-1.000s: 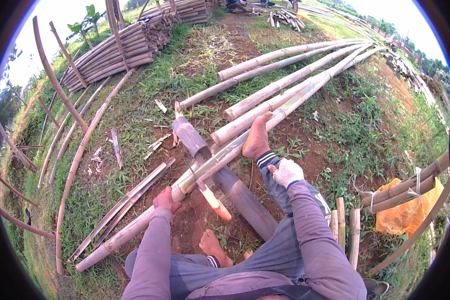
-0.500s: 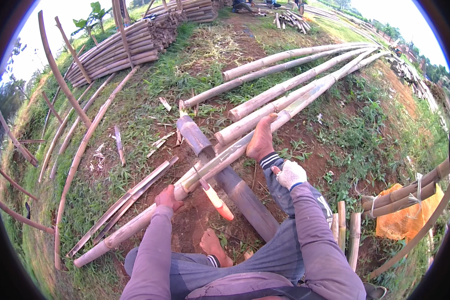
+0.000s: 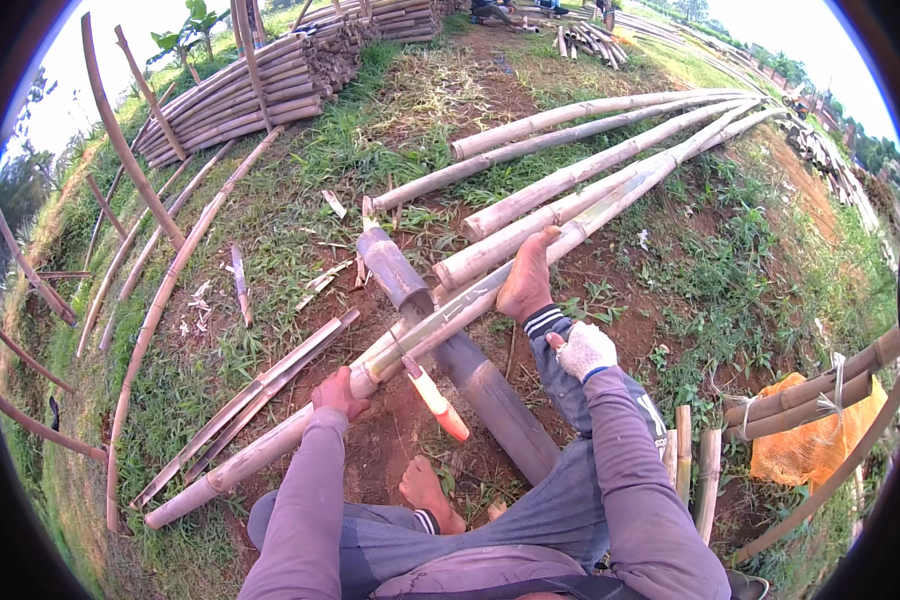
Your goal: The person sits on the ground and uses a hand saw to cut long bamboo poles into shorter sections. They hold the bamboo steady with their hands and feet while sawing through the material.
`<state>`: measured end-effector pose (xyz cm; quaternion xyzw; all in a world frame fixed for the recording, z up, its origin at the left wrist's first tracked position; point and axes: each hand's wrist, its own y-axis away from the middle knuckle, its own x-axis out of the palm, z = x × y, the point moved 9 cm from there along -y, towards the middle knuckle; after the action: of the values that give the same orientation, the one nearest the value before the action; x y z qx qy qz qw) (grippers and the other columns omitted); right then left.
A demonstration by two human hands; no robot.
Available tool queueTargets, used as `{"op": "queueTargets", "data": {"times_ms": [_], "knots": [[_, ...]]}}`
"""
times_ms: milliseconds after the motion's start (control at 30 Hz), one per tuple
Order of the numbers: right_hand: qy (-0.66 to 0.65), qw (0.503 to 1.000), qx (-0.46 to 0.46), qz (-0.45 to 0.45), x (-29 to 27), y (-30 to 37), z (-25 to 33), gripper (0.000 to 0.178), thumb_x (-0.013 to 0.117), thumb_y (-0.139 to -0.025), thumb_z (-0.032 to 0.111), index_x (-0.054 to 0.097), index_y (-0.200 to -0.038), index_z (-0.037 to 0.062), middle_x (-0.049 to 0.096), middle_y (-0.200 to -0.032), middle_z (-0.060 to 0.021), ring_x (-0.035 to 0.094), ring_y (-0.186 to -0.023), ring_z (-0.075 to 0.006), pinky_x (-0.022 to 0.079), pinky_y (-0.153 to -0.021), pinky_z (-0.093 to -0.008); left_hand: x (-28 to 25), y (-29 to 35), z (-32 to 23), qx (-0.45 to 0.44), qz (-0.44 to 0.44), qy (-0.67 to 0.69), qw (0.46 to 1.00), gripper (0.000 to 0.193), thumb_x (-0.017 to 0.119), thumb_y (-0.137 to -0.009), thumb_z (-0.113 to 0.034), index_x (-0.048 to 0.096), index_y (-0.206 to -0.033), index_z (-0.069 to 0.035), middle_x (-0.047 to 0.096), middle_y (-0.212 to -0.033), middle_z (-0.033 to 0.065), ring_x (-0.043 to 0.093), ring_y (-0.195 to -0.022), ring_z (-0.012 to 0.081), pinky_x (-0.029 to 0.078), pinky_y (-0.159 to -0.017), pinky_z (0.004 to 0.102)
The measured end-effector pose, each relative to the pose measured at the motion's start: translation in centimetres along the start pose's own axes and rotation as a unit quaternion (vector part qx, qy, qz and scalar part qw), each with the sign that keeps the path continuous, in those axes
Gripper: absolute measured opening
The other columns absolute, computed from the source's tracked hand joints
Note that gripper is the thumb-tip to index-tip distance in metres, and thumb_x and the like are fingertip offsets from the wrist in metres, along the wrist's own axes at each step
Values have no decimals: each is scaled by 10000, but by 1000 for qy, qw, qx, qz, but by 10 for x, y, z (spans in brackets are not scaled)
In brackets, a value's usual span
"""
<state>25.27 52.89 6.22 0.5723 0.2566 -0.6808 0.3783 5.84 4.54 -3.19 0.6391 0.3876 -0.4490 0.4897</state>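
A long bamboo pole (image 3: 238, 472) lies slantwise before me, from the lower left up to the far right. Bare fingers of my left hand (image 3: 339, 394) are wrapped round it near a joint. Just right of that hand, a blade with a yellow-and-orange handle (image 3: 436, 402) is lodged in the pole, with neither hand on it. My right hand (image 3: 584, 352), in a white glove, is closed beside my right shin; the glove hides what it holds, if anything. My bare right foot (image 3: 528, 278) presses against the pole farther up. A thick dark bamboo log (image 3: 485, 385) lies crosswise under the pole.
Several more bamboo poles (image 3: 570, 170) fan out ahead. Split bamboo pieces (image 3: 255, 400) lie at left, near a curved pole (image 3: 155, 315). A large bamboo stack (image 3: 235, 95) stands at back left. At right are tied poles (image 3: 810, 400) over an orange mesh sack (image 3: 785, 455).
The view has shifted very slightly. My hands, the pole and the lodged blade keep their places relative to one another.
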Motion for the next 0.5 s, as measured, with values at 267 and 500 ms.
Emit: {"op": "queueTargets", "data": {"times_ms": [267,500], "knots": [[-7,1000,5,17,0,0,-1,742,591,-1019,677,739,-1241,-16,756,-1220,-274,720,-1190,-426,571,-1014,-515,-1,0,-2,6,-14,5,1000,721,932,-706,-411,597,-1274,-120,726,-1255,178,701,-1209,395,552,-1045,490],[4,1000,14,16,-7,3,1,665,616,-1020,632,766,-1234,21,783,-1192,-228,749,-1147,-408,594,-977,-514,-8,5,-6,9,-16,12,1000,707,927,-713,-398,616,-1278,-109,724,-1268,196,702,-1207,410,561,-1050,499]]}}
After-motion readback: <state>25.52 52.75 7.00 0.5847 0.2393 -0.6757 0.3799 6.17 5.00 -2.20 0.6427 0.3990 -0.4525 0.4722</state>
